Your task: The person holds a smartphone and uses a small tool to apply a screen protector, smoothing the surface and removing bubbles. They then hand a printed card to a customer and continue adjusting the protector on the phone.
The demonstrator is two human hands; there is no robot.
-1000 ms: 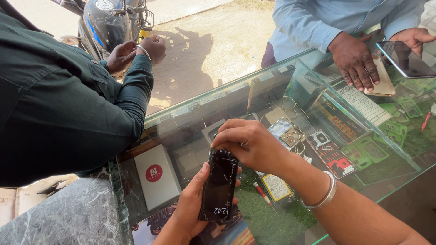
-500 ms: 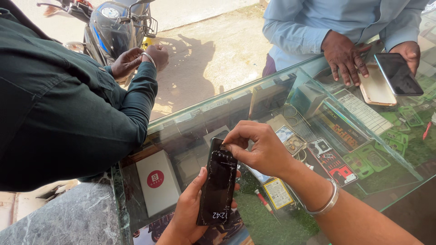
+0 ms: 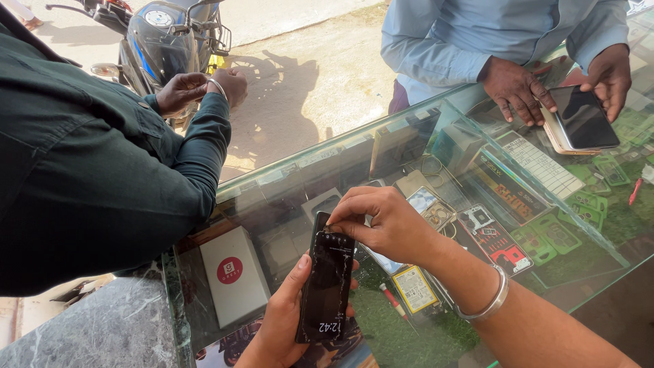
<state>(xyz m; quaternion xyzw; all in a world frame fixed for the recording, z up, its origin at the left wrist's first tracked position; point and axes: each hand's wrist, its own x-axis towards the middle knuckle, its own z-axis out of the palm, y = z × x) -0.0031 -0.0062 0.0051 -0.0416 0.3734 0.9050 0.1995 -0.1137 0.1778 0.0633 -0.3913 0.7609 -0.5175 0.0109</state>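
Peeling cracked film off black phone above glass bench; left hand grip wrapped round phone, right hand pinching top edge; next likely needs slow steady lift

Left hand cupped upward; right hand curled, fingers pinched.

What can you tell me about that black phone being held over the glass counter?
The black phone is a slim slab with a glossy, cracked-looking screen that is lit with small digits near its lower end. It stands tilted above the glass counter. The left hand cradles it from below, while the right hand pinches its top edge.
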